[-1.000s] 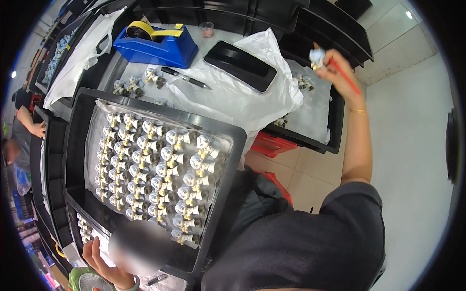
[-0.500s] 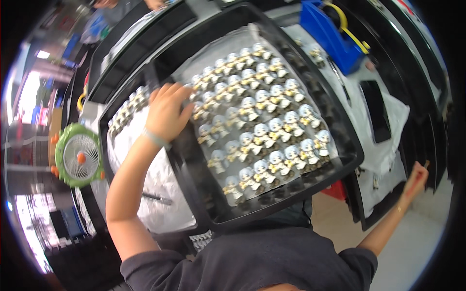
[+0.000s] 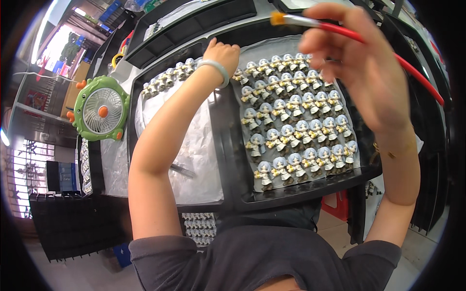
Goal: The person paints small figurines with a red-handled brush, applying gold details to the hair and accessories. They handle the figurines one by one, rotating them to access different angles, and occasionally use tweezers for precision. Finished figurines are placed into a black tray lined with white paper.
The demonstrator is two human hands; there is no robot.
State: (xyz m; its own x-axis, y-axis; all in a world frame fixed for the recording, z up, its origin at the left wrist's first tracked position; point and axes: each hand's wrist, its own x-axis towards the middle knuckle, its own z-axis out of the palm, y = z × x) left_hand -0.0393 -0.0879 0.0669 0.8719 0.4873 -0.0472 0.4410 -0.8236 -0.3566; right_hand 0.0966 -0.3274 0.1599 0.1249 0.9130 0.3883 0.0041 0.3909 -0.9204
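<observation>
In my right hand (image 3: 371, 72), raised over the far right of the black tray (image 3: 225, 165), is a thin paintbrush (image 3: 340, 30) with a red handle and yellowish bristles pointing left. Thumb and fingers close round it. My left hand (image 3: 223, 58) reaches to the far end of the tray's divider, its fingers bent down; their undersides and anything in them are hidden. Small figurines (image 3: 302, 130) with pale blue hair and white clothes lie in rows on white sheeting in the right compartment. A shorter row of figurines (image 3: 167, 75) lies along the far edge of the left compartment.
A slim metallic tool (image 3: 183, 170) lies on the white sheet (image 3: 194, 145) in the left compartment. Left of the tray stands a green fan (image 3: 103, 109). More figurines (image 3: 199, 228) show below the tray, near my body. Another black tray (image 3: 194, 29) borders the far side.
My right hand has come from the far right to above the tray, now with a paintbrush. My left hand has moved right and farther away. The view has shifted, and the blue holder has left it.
</observation>
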